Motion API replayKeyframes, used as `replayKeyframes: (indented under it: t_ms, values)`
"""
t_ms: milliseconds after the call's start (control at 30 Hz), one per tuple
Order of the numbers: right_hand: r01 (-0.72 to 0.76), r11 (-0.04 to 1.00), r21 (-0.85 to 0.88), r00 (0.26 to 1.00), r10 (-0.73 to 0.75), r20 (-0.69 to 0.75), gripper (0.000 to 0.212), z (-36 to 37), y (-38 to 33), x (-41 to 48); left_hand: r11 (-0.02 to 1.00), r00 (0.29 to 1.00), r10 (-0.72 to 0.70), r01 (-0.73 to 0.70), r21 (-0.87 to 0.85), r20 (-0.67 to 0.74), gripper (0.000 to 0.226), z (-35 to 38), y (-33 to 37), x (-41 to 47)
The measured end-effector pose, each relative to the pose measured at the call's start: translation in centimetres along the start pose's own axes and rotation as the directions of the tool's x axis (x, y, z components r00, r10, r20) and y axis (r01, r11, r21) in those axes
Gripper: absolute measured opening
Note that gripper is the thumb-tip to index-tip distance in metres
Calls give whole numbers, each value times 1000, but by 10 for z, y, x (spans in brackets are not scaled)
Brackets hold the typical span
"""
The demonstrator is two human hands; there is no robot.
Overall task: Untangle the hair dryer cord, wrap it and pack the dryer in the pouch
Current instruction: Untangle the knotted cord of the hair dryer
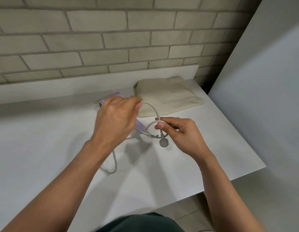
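Nearest to us, a dark green garment (140, 223) fills the bottom edge, and two bare forearms reach out from it over a smooth, matte white tabletop (45, 148). A slack loop of the pale grey, rubbery cord (155, 111) lies on that surface under the left forearm.

Further in, the right hand (180, 131) pinches the cord between thumb and curled fingers, where two strands cross into a small ring. Just below it we see a round, flat grey plug (163, 142), with a loose knot of cord beside it.

The left hand (115, 119) is blurred, its back towards us and its fingers bent forward. The cord arcs up to its fingertips, but we cannot tell whether it grips the cord.

Beneath that hand lies the hair dryer (140, 127), lilac and smooth, mostly hidden, with one rounded end showing beyond the knuckles.

Behind the cord's arc, the pouch (168, 96) lies flat on the tabletop, a soft, cream, rectangular cloth.

At the back runs a low white upstand (95, 82), then a rough wall of pale bricks (112, 39). A plain white panel (262, 81) stands at the right.
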State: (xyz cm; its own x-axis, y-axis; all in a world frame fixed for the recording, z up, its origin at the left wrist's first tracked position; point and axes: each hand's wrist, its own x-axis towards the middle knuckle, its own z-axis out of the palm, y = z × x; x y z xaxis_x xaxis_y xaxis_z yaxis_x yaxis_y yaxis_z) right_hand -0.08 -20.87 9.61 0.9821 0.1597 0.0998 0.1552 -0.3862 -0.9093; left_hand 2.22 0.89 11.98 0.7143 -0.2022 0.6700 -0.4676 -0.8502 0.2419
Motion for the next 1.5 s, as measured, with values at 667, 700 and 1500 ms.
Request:
replayKeyframes:
  t_ms: [667, 700, 1500]
  values:
    - [52, 991, -125, 995, -42, 85, 16, -1, -1, -3, 934, 876, 353, -348, -76, 329, 33, 10, -6, -6]
    - [44, 994, -100, 996, -36, 81, 17, -2, 0, -4, 938, 885, 344, -336, -81, 315, 31, 9, -5, -7]
    - [49, 998, 39, 999, -48, -16, 14, -7, 9, -4, 977, 784, 158, -211, 18, 600, 36, 13, -53, -13]
